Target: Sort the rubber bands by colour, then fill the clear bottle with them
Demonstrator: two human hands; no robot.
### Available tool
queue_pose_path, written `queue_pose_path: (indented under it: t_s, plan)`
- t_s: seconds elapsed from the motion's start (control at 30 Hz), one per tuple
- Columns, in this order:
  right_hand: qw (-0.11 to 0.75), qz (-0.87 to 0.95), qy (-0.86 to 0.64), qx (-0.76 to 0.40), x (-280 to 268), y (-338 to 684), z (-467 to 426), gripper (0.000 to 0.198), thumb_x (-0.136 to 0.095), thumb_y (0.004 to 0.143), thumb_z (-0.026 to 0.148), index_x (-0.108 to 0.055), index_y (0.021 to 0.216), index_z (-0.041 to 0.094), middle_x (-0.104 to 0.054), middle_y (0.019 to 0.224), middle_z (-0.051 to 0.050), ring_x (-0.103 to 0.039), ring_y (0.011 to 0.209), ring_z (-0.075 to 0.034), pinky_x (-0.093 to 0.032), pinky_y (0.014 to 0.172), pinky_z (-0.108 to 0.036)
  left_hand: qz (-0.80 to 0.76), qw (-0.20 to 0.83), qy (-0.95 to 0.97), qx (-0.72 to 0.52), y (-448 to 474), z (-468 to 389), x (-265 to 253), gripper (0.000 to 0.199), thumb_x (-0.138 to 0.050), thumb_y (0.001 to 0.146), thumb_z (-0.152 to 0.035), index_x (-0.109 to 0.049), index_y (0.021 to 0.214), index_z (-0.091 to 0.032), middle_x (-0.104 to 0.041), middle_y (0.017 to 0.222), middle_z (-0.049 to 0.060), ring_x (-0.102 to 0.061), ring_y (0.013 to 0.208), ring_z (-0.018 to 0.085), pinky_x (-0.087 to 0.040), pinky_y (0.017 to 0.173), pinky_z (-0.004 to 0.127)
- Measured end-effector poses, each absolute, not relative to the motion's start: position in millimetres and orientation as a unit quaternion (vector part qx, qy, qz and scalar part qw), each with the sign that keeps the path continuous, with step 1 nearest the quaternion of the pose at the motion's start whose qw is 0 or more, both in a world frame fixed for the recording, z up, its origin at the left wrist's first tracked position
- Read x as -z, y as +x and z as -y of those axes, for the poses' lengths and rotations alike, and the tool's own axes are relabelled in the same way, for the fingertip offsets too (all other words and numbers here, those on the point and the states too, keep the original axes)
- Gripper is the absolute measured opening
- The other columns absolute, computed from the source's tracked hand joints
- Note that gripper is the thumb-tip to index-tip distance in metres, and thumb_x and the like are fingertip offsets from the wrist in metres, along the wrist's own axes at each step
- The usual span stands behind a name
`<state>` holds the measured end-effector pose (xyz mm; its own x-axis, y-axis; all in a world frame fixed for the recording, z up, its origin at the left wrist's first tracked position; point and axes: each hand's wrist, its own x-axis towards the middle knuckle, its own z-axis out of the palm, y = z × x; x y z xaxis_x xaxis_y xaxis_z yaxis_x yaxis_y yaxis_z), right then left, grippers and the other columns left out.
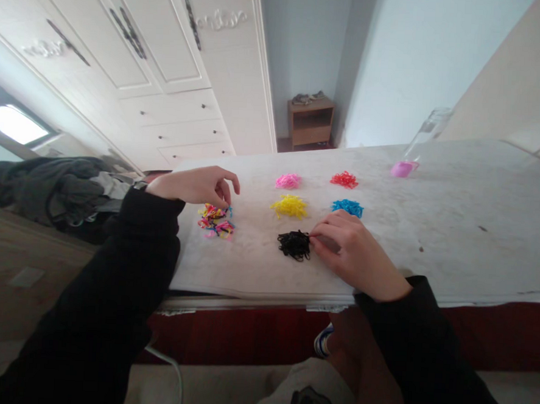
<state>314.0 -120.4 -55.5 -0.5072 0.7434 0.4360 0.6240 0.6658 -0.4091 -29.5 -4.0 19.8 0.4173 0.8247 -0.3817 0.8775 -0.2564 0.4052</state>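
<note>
My left hand point(207, 185) is bent over a mixed pile of small coloured rubber bands point(216, 223) at the left of the table. Its fingertips are drawn together at the pile's upper right, where a blue bit shows; whether they grip it is hard to see. With thumb and forefinger pinched, my right hand point(352, 246) touches the right edge of a heap of black rubber bands point(294, 245). Beyond that heap lie yellow rubber bands point(289, 207) and pink ones point(288, 181). Blue rubber bands point(348, 207) sit just past my right hand, with red ones point(344, 180) farther back.
A clear bottle point(420, 141) with something pink at its base stands at the pale table's point(469, 238) far right. Dark clothes point(64, 192) are heaped to the left. Behind are a white wardrobe point(168, 68) and a small wooden cabinet point(310, 120).
</note>
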Motion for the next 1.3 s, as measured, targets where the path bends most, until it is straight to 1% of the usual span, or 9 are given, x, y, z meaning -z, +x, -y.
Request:
queue_pose_path:
  t_s: [0.07, 0.2, 0.37, 0.57, 0.8, 1.03, 1.3]
  plan:
    - [0.298, 0.862, -0.397, -0.102, 55.4, 314.1, 120.4, 0.012, -0.062, 0.095, 0.018, -0.069, 0.086, 0.017, -0.070, 0.093, -0.009, -0.060, 0.098, -0.027, -0.047, 0.091, -0.044, -0.546, 0.269, 0.792, 0.032, -29.9, 2.7, -18.6, 0.040, -0.075, 0.067, -0.033, -0.068, 0.105, -0.022, -0.080, 0.085, 0.001, -0.072, 0.070, 0.018, -0.049, 0.060, 0.025]
    - [0.296, 0.862, -0.399, -0.105, 55.0, 313.6, 120.6, 0.013, -0.062, 0.095, 0.017, -0.069, 0.085, 0.017, -0.070, 0.092, -0.009, -0.060, 0.098, -0.027, -0.047, 0.091, -0.044, -0.552, 0.266, 0.790, 0.021, -30.7, 0.5, -15.8, 0.040, -0.075, 0.068, -0.033, -0.067, 0.105, -0.021, -0.080, 0.086, 0.002, -0.073, 0.071, 0.018, -0.052, 0.063, 0.026]
    - [0.297, 0.862, -0.398, -0.104, 53.9, 313.1, 121.3, 0.014, -0.062, 0.095, 0.018, -0.069, 0.083, 0.017, -0.070, 0.092, -0.009, -0.060, 0.097, -0.027, -0.047, 0.091, -0.044, -0.561, 0.252, 0.788, 0.003, -32.0, -1.3, -14.6, 0.040, -0.076, 0.068, -0.036, -0.067, 0.104, -0.020, -0.081, 0.087, 0.002, -0.074, 0.072, 0.018, -0.052, 0.062, 0.025]
    - [0.290, 0.863, -0.400, -0.106, 53.1, 313.5, 121.4, 0.016, -0.060, 0.096, 0.019, -0.069, 0.083, 0.017, -0.070, 0.092, -0.009, -0.060, 0.098, -0.027, -0.047, 0.092, -0.044, -0.545, 0.293, 0.785, 0.048, -34.2, -3.5, -12.2, 0.042, -0.080, 0.066, -0.038, -0.066, 0.103, -0.022, -0.082, 0.088, 0.002, -0.076, 0.078, 0.022, -0.054, 0.063, 0.026]
    - [0.290, 0.863, -0.400, -0.103, 54.0, 313.4, 121.1, 0.015, -0.060, 0.096, 0.019, -0.069, 0.083, 0.018, -0.070, 0.092, -0.009, -0.060, 0.096, -0.026, -0.047, 0.092, -0.043, -0.540, 0.288, 0.789, 0.041, -34.6, -1.8, -15.0, 0.039, -0.078, 0.068, -0.037, -0.067, 0.102, -0.022, -0.080, 0.082, 0.001, -0.074, 0.070, 0.019, -0.051, 0.061, 0.025]
    - [0.295, 0.862, -0.398, -0.104, 54.5, 313.6, 121.0, 0.015, -0.060, 0.096, 0.018, -0.070, 0.084, 0.017, -0.070, 0.092, -0.010, -0.060, 0.097, -0.027, -0.047, 0.091, -0.044, -0.563, 0.271, 0.781, 0.003, -31.7, 2.5, -20.6, 0.038, -0.076, 0.066, -0.034, -0.068, 0.101, -0.021, -0.079, 0.081, 0.001, -0.074, 0.073, 0.021, -0.053, 0.063, 0.028]
    - [0.295, 0.861, -0.401, -0.102, 54.0, 313.7, 121.6, 0.015, -0.060, 0.096, 0.019, -0.070, 0.085, 0.018, -0.070, 0.094, -0.010, -0.060, 0.098, -0.027, -0.047, 0.093, -0.043, -0.566, 0.252, 0.785, -0.008, -32.4, 2.5, -21.2, 0.037, -0.075, 0.065, -0.036, -0.068, 0.097, -0.020, -0.076, 0.076, 0.001, -0.071, 0.069, 0.020, -0.051, 0.061, 0.028]
